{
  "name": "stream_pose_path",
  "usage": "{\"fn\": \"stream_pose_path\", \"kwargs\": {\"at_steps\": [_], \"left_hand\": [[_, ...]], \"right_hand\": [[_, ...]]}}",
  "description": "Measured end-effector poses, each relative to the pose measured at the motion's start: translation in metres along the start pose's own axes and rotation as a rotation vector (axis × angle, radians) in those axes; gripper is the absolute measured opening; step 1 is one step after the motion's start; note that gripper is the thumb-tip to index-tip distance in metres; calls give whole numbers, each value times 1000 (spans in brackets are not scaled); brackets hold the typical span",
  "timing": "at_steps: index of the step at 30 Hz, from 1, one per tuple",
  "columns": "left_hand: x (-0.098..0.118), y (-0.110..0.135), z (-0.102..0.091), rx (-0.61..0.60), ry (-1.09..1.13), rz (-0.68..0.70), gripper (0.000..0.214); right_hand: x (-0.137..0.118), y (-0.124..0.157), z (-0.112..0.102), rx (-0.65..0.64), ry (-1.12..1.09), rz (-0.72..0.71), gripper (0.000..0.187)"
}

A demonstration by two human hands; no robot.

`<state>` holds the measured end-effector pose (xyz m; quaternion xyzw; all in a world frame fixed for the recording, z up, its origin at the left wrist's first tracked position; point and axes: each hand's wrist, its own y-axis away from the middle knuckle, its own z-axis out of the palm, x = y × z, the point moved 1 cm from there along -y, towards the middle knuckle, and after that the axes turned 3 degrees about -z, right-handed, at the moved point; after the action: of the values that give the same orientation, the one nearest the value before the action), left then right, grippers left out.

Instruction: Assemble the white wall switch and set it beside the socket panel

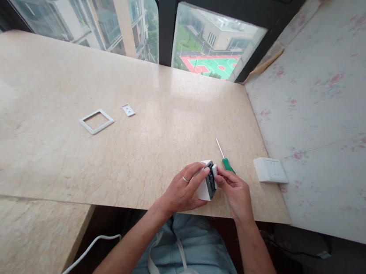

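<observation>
Marble-patterned tabletop (113,163) runs beneath a high window, with a white frame (96,121) and a small white insert (128,110) lying well apart toward its far left. At the near edge the left hand (179,193) has its fingers clamped around a white switch module (206,183), while the right hand (234,190) pinches a small part on the module's dark face, fingertips together. Judging by that grip, steady support from the left and light, square pressure from the right would serve best; a green screwdriver (225,158) and a white socket plate (270,170) lie just right.
</observation>
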<state>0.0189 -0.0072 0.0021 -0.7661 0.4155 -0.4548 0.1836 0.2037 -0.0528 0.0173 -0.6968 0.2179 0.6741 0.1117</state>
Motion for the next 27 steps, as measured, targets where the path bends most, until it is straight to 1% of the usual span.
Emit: {"fn": "stream_pose_path", "kwargs": {"at_steps": [4,7,11,16,21,27], "left_hand": [[-1,3,-3,-52,64,-95,91],[-2,4,-5,-95,99,-156,93],[-3,4,-5,-131,129,-171,94],[-3,3,-6,-165,162,-185,93],[-4,1,-7,-185,205,-202,92],[-6,1,-8,-192,211,-205,89]], "right_hand": [[0,-3,-1,-27,-61,96,41],[-4,-9,-3,-98,-93,141,43],[-10,-15,-3,-210,-156,189,46],[-10,-14,1,-302,-224,247,47],[-11,-14,3,-322,-231,250,46],[-14,-17,3,-325,-186,238,49]]}}
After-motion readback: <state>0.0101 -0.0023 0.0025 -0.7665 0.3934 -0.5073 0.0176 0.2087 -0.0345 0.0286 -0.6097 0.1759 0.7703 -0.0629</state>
